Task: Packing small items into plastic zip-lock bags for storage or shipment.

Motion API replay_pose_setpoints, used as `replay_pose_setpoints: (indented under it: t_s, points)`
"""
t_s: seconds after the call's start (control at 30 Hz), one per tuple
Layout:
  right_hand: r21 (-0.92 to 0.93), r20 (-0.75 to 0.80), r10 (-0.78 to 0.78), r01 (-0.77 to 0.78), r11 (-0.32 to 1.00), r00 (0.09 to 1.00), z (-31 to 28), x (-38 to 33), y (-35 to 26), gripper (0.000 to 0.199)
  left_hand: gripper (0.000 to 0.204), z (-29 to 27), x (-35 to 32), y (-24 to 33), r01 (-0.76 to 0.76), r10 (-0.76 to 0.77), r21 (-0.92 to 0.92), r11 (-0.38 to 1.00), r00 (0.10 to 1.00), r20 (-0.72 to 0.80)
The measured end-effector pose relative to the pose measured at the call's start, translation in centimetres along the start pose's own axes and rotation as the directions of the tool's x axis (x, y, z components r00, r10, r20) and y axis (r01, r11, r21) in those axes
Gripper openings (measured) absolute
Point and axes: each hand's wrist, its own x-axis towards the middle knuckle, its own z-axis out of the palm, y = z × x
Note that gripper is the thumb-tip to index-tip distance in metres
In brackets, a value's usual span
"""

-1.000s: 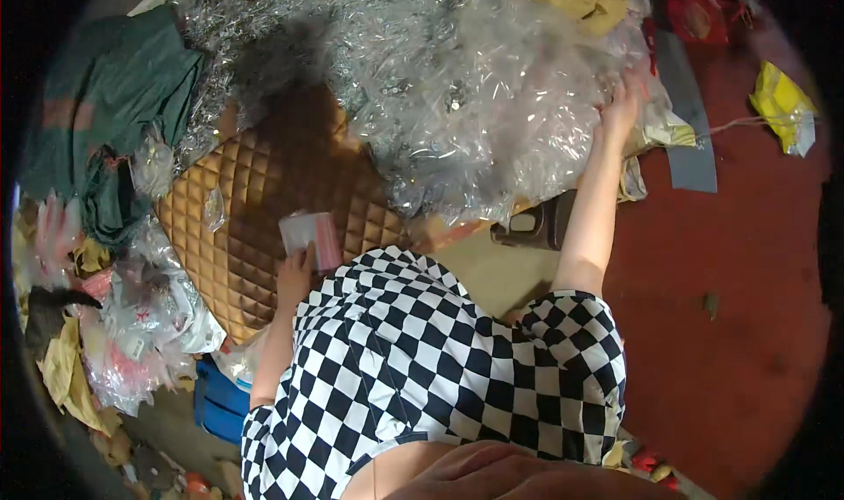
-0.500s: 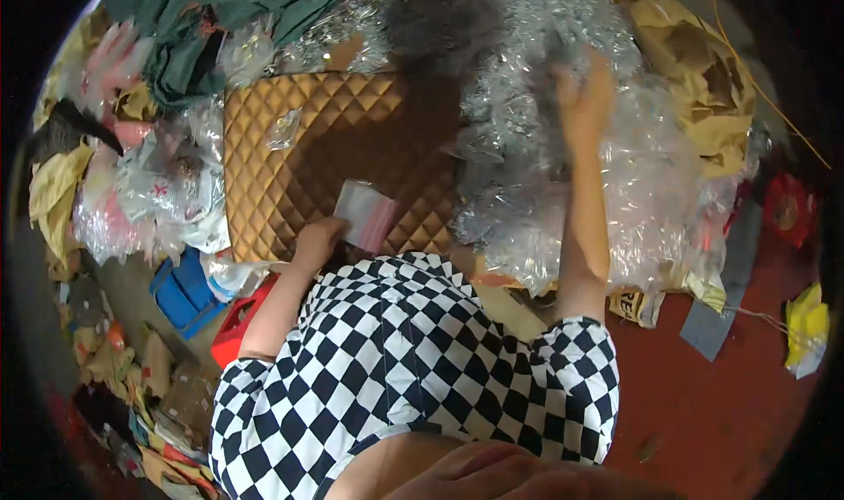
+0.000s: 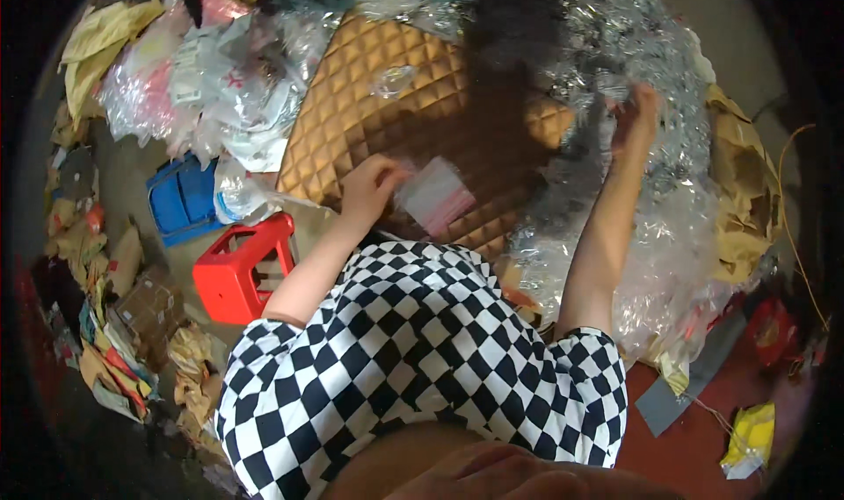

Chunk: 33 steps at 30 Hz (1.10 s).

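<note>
A small stack of clear bags with pink stripes lies on the brown quilted pad, close in front of me. Just left of that stack is my left hand, its fingers curled toward the thumb. A faint see-through edge shows by its fingertips, too unclear to name. Over on the right, my right hand reaches into a broad heap of shiny clear plastic bags. Its fingers are bent round some clear plastic there, partly lost in the glare.
A loose clear bag lies farther up the pad. To the left stand a red stool and a blue plastic stool, below bulging plastic sacks. Brown paper edges the heap at right; a yellow packet lies on the red floor.
The view has turned and shifted, so the pad appears slanted. My left hand has come off the striped bags and sits beside them. My right hand is still over the clear heap, less blurred.
</note>
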Motion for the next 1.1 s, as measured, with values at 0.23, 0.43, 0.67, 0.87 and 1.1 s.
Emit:
replay_pose_setpoints:
  t_s: [0.23,0.43,0.67,0.87,1.1]
  points:
    - [-0.590,0.625,0.197,0.292,0.753,0.755,15.6,-5.8,18.5,0.055,0.023,-3.6,0.4,0.4,-0.175,0.167,0.024,0.984,0.967,0.191]
    - [-0.692,0.624,-0.087,0.602,0.399,0.776,25.2,-11.2,19.6,0.055,0.017,-7.6,2.3,0.0,-0.358,0.360,0.051,0.932,0.902,-0.239]
    - [-0.624,0.605,0.298,0.208,0.753,0.738,22.7,-8.4,22.6,0.039,0.020,-12.2,5.0,-5.9,-0.331,0.397,0.266,0.905,0.881,-0.256]
    - [-0.010,0.188,0.451,-0.457,0.889,0.873,23.7,-0.8,19.6,0.042,0.053,-11.9,7.1,-2.8,0.061,-0.063,0.020,0.998,0.982,0.177]
    - [-0.764,0.410,-0.129,0.417,0.493,0.903,20.8,3.7,17.1,0.040,0.021,-8.0,10.0,-6.4,-0.295,0.293,0.055,0.954,0.955,0.039]
